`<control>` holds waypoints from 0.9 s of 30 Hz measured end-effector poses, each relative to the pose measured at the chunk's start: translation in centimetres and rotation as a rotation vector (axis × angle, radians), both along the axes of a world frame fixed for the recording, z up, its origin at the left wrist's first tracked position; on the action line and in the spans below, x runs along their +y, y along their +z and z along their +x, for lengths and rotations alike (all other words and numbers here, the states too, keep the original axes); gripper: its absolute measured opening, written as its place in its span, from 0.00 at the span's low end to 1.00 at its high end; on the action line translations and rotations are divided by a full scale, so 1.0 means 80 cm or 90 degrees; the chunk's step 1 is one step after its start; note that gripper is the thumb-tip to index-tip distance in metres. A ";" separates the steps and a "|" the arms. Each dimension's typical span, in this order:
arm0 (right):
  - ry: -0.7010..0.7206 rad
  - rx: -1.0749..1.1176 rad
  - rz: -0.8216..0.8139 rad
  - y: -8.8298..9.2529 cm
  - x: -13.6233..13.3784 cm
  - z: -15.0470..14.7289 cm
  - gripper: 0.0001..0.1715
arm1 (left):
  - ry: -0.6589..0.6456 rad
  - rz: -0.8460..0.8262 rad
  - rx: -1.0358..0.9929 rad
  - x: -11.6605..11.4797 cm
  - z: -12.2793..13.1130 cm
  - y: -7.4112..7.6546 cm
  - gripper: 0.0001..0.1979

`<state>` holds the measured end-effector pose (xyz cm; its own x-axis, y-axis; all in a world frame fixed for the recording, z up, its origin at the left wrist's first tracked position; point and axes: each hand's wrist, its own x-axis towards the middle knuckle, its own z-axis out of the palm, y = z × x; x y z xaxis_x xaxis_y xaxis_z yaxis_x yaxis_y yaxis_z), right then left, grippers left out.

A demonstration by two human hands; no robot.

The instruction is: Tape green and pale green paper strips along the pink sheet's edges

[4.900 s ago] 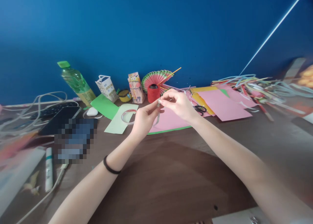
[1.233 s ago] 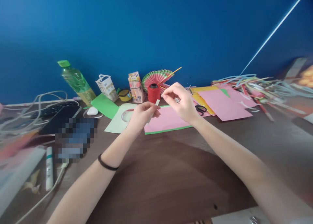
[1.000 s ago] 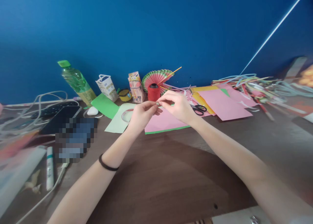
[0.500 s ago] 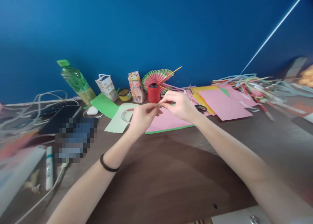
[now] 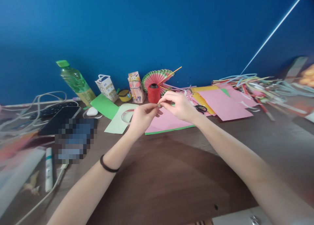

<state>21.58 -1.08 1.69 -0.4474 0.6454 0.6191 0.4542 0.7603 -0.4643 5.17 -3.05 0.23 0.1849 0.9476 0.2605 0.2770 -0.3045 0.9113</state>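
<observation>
My left hand (image 5: 145, 117) and my right hand (image 5: 181, 106) meet at the fingertips above the desk. Both are closed in a pinch, thumb against forefinger, around something tiny and greenish (image 5: 159, 105) that is too small to name. Below and behind them lies a pink sheet of paper (image 5: 169, 119) with a green sheet's edge showing under it. A tape roll (image 5: 127, 116) rests on a pale green sheet (image 5: 117, 121) beside my left hand. Black-handled scissors (image 5: 201, 109) lie just right of my right hand. The red spool-like object (image 5: 154, 94) stands behind my fingers.
Along the blue wall stand a green bottle (image 5: 76, 82), a white carton (image 5: 107, 87), a small decorated box (image 5: 136, 87) and a pleated paper fan (image 5: 155, 78). Pink sheets (image 5: 224, 103) and paper strips (image 5: 260, 84) lie right. A phone (image 5: 76, 140), cables and a marker (image 5: 49, 169) lie left.
Both hands stay pinched together in almost the same place, and a little more of the greenish bit shows between the fingertips. The view has shifted very slightly.
</observation>
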 end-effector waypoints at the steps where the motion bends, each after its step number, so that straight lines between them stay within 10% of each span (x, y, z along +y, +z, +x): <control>1: -0.003 0.005 -0.008 0.000 0.000 0.000 0.08 | -0.003 -0.005 -0.002 0.000 0.000 0.001 0.08; 14: -0.216 0.133 -0.066 -0.005 0.043 0.041 0.07 | -0.047 -0.112 -0.034 0.010 -0.005 0.000 0.08; 20: -0.419 0.196 -0.247 -0.036 0.086 0.100 0.06 | -0.040 -0.114 -0.040 0.013 -0.007 -0.002 0.08; 27: -0.545 0.078 -0.224 -0.072 0.097 0.131 0.16 | -0.001 -0.110 -0.070 0.011 -0.006 0.003 0.09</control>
<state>32.03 6.68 -4.09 0.3225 0.8843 0.3375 0.7274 -0.0035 -0.6862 4.68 -2.14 0.49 0.1656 0.9798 0.1123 0.1723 -0.1409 0.9749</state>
